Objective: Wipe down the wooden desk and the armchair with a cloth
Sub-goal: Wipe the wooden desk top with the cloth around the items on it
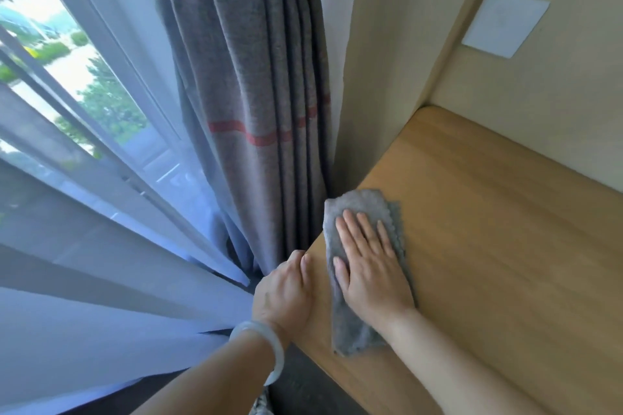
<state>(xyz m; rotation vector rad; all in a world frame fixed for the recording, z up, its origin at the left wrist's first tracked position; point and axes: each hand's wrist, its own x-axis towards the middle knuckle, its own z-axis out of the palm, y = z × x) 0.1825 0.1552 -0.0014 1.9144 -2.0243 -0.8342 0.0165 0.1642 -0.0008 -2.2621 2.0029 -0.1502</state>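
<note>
A grey cloth (354, 209) lies flat on the light wooden desk (499, 246), close to its left edge. My right hand (371, 266) presses down on the cloth with the palm flat and the fingers stretched out. My left hand (285, 293) rests on the desk's left edge, thumb on top and fingers curled over the side; a pale bangle (266, 344) circles its wrist. The armchair is not in view.
A heavy grey curtain (256, 94) with a red stripe hangs right beside the desk's left edge. Sheer white curtains (101, 212) cover a window on the left. A beige wall with a white switch plate (505, 22) rises behind the desk.
</note>
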